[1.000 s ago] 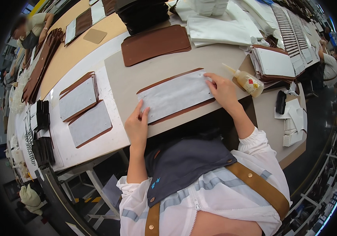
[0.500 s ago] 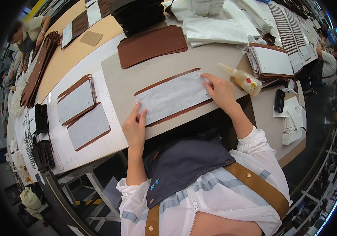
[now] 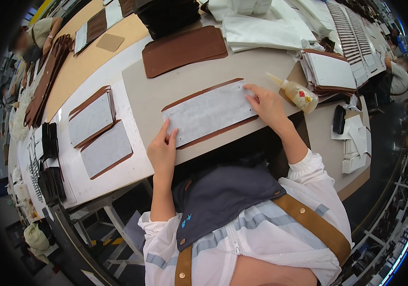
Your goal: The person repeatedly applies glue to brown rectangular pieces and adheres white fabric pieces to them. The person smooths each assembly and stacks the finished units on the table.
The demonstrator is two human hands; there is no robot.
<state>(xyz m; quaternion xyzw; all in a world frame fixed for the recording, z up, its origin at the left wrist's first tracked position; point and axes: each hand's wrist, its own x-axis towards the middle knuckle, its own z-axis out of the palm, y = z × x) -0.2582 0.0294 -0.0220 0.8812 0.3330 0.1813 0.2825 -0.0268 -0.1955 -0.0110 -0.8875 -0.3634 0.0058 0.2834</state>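
A long brown leather panel with a white backing sheet (image 3: 208, 112) on top lies on the grey work board in front of me. Brown leather shows as narrow strips along its far and near edges, and small holes mark the white sheet near its ends. My left hand (image 3: 162, 151) holds the left end, index finger at the edge and thumb near the lower corner. At the right end, my right hand (image 3: 267, 107) has its fingertips closed on the upper corner and edge. Just right of that hand, a squeeze bottle (image 3: 301, 97) of yellowish liquid lies tilted, its thin nozzle pointing to the far left.
Brown leather panels (image 3: 185, 51) are stacked beyond the work. White-backed pieces (image 3: 107, 148) lie to the left, and another stack (image 3: 328, 70) stands at the right. Black pieces (image 3: 166, 18) and white sheets (image 3: 262, 32) fill the far side. Co-workers sit at both sides.
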